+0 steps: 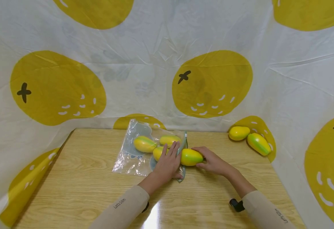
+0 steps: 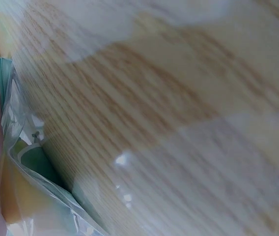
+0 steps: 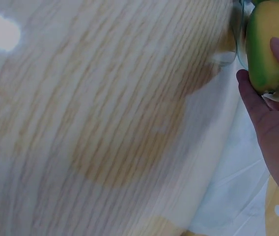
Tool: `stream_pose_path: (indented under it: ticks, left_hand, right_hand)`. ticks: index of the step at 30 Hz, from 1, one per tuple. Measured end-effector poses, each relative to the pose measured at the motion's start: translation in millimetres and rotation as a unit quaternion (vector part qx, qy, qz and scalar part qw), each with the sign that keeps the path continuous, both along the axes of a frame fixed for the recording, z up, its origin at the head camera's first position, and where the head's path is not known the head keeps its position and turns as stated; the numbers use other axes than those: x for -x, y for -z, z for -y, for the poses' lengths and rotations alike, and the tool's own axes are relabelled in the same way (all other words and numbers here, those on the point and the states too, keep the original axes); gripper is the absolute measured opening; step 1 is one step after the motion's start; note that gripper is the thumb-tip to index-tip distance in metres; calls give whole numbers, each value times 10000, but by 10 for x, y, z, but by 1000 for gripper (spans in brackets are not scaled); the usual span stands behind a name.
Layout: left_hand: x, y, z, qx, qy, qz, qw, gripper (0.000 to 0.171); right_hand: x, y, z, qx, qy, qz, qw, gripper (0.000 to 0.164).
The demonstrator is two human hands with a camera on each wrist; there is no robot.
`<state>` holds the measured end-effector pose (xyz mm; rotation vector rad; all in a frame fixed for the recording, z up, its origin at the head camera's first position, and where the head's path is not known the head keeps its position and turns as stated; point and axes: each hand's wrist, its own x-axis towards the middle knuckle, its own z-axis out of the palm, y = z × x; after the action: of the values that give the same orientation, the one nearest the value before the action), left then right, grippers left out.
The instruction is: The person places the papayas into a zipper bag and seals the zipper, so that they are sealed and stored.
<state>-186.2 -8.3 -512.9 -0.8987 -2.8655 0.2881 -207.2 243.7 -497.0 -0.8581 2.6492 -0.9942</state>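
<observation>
A clear zip bag with blue-grey print lies on the table with several yellow-green papayas inside. My left hand rests over the bag near its mouth, fingers straight across a papaya. In the left wrist view, that hand is partly visible beside the bag's greenish zip edge. At the mouth, my right hand grips another papaya by its right end. The right wrist view shows thumb and fingers on opposite sides of this papaya; its far end is partly out of sight.
Two more papayas, one rounder and one longer, lie at the table's back right corner. White cloth with large yellow fruit prints hangs behind and at both sides of the wood-grain table.
</observation>
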Motion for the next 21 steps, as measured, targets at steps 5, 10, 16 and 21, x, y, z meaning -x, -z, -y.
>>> stream_pose_path:
  ticks: [5,10,16,21]
  left_hand:
    - [-2,1,2,16,10,6,10000,120]
    - [11,26,11,-28,74,-41,10000,119]
    - [19,44,30,-10,26,-47,10000,121]
    - [14,35,39,-72,-5,137,9999,121]
  right_hand:
    - [17,17,74,1,16,297,9996,65]
    - [37,58,156,173,377,627,9972,57]
    - [54,77,166,136,296,431,9985,56]
    - [33,79,104,249,195,517,9982,52]
